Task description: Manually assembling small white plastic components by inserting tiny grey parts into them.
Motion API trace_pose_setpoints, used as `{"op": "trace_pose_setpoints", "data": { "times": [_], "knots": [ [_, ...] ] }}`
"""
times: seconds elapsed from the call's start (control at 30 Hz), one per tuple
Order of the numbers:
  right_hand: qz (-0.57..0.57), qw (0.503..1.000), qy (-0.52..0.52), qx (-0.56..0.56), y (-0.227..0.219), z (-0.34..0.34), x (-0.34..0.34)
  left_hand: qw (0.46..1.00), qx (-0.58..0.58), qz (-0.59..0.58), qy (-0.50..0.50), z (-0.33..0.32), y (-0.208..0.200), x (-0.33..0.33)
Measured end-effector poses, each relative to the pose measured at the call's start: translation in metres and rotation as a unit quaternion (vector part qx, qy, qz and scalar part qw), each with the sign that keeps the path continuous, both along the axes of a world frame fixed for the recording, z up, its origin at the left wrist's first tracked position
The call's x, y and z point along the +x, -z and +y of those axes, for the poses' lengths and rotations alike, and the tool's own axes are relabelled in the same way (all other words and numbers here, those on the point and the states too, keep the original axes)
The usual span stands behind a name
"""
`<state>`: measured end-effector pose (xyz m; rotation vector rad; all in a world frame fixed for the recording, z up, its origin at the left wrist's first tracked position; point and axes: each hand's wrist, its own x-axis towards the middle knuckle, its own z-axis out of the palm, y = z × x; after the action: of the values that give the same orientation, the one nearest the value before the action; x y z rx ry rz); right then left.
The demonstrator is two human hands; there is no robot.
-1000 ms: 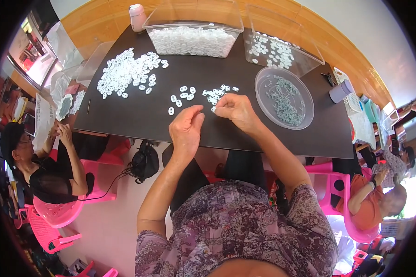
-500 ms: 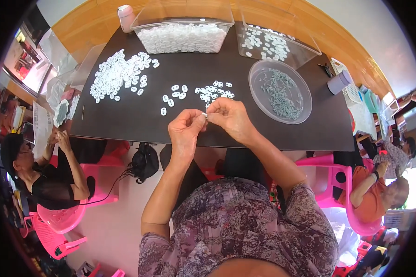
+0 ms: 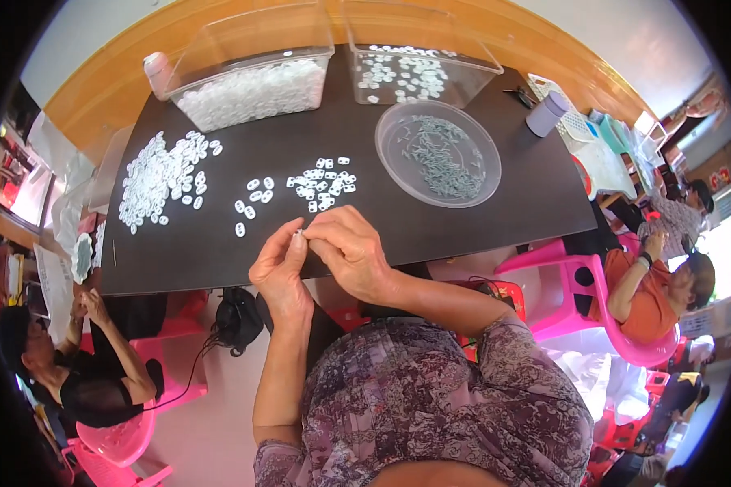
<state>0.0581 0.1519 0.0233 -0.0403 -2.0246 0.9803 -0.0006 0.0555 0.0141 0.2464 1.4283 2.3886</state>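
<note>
Near the table's front edge, my left hand and my right hand meet at their fingertips. Both are closed in a pinch on a small white plastic piece, mostly hidden by the fingers. Just beyond my hands lies a cluster of small white rectangular pieces with dark holes. Several loose white oval pieces with holes are scattered to its left. A large heap of such ovals spreads farther left. To the right, a round clear tray holds many small grey-green screw-like parts.
A clear bin full of white pieces and another clear bin partly filled stand at the back. A pink bottle and a lilac cup flank them. People sit left and right on pink chairs.
The view has swung, so the table's things appear farther left and tilted. My hands stay together on the white piece, with the right hand turned more over it.
</note>
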Motion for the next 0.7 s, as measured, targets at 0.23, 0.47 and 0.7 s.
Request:
{"op": "trace_pose_setpoints", "data": {
  "times": [0.23, 0.47, 0.7],
  "knots": [
    [0.006, 0.999, -0.001, -0.050, -0.002, -0.006, 0.012, 0.994, 0.080, -0.061, 0.036, 0.001, 0.001, 0.005],
    [-0.043, 0.987, 0.096, 0.124, -0.016, 0.090, 0.028, 0.999, 0.016, 0.015, 0.038, -0.006, 0.001, 0.010],
    [-0.187, 0.943, 0.202, 0.186, 0.006, 0.220, 0.008, 0.996, -0.005, -0.002, 0.094, -0.003, 0.003, 0.018]
  ]
}}
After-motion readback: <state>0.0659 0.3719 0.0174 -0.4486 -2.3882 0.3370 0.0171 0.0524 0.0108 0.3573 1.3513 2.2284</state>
